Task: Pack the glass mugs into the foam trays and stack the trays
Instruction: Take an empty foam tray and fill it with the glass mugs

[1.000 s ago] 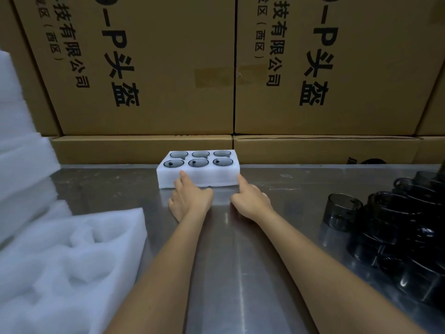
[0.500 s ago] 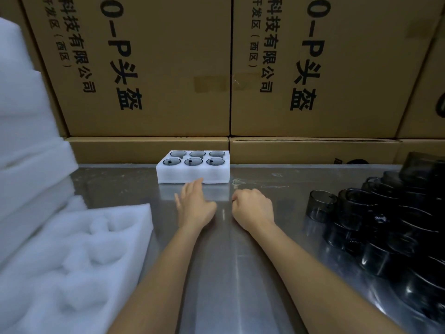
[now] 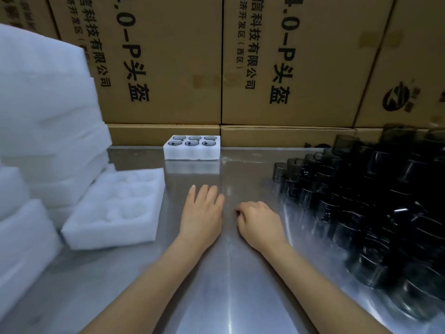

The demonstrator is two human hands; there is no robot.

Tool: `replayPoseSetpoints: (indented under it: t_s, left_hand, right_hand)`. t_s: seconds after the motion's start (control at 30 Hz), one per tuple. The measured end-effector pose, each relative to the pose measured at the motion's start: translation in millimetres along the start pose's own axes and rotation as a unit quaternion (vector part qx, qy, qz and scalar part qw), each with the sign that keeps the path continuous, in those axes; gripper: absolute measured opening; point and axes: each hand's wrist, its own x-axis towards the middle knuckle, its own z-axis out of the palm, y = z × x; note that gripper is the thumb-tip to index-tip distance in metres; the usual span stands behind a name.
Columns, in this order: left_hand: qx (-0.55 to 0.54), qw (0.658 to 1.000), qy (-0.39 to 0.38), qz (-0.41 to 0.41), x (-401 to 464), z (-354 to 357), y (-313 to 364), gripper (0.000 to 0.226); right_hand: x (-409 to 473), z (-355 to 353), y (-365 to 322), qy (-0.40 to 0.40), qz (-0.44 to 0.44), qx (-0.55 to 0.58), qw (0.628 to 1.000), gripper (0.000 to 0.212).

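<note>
Table (image 3: 216,285): brushed metal, smooth and reflective, with a pale glare streak down its middle. The broad central strip between the foam on the left and the glass on the right lies open from the near edge to the far wall.

Filled foam tray (image 3: 192,150): white, rectangular block with soft rounded edges, six round wells in two rows of three, each holding a dark glass mug. It sits at the far edge of the table, close against the cardboard boxes (image 3: 163,68), well apart from both hands.

Empty foam tray (image 3: 115,210): same white foam, matte and slightly fuzzy, round wells open upward. It lies flat just left of the left hand, its far left corner against the foam stack (image 3: 48,112), a tall pile of white slabs along the left edge.

Glass mugs (image 3: 361,201): smoky dark glass, cylindrical, glossy, some with handles visible, crowded in a heap covering the right side of the table; the nearest are blurred.

Left hand (image 3: 201,213): palm down, fingers straight and held together, holding nothing.

Right hand (image 3: 258,222): fingers curled loosely under, holding nothing, near the mug heap but apart from it.

Cardboard boxes: brown, printed in black characters, walling the far side.
</note>
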Motion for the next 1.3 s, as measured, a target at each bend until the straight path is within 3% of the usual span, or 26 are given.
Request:
replayPoseSetpoints:
  t_s: [0.13,0.27,0.33,0.47,0.67,0.73,0.8,0.87,0.93,1.13,1.3]
  left_hand:
    - [0.006,0.991,-0.049,-0.122,-33.1,-23.6,-24.8,0.056]
    - [-0.006,0.95,-0.103,-0.294,-55.5,-44.1,-59.9,0.058]
    - [-0.005,0.933,-0.15,-0.326,-59.3,-49.2,-69.9,0.054]
    - [-0.021,0.939,-0.194,-0.282,-56.9,-61.3,-62.6,0.042]
    - [-0.091,0.974,-0.148,-0.142,-54.1,-81.3,1.9,0.051]
    - [-0.111,0.98,-0.136,-0.094,-54.6,-86.4,29.2,0.065]
    - [-0.123,0.982,-0.133,-0.047,-55.4,-91.6,53.4,0.074]
    - [-0.144,0.983,-0.114,0.0,-57.8,-97.2,71.3,0.069]
    - [-0.177,0.978,-0.103,0.025,-61.5,-103.6,80.9,0.065]
    - [-0.271,0.95,-0.126,0.097,-80.5,-112.9,51.3,0.067]
    - [-0.323,0.939,-0.096,0.069,-90.3,-107.9,-10.0,0.05]
  right_hand:
    - [-44.5,-17.9,2.3,-0.008,-0.009,0.032,0.999,0.032]
    - [-70.8,-30.2,6.1,-0.005,-0.019,0.045,0.999,0.033]
    - [-78.7,-34.0,7.0,-0.006,-0.018,0.048,0.999,0.032]
    - [-85.8,-39.0,6.0,0.006,-0.01,0.052,0.999,0.028]
    - [-89.5,-44.5,3.6,0.006,-0.004,0.152,0.988,0.039]
    - [-87.9,-45.6,4.0,0.023,0.031,0.254,0.966,0.039]
    - [-86.4,-47.9,6.9,0.054,0.096,0.377,0.92,0.033]
    - [-85.3,-51.6,12.3,0.074,0.136,0.456,0.876,0.029]
    - [-84.3,-56.8,17.4,0.084,0.144,0.485,0.859,0.031]
    - [-79.1,-68.4,35.6,0.142,0.193,0.4,0.884,0.033]
    - [-80.2,-74.2,44.0,0.119,0.205,0.349,0.907,0.029]
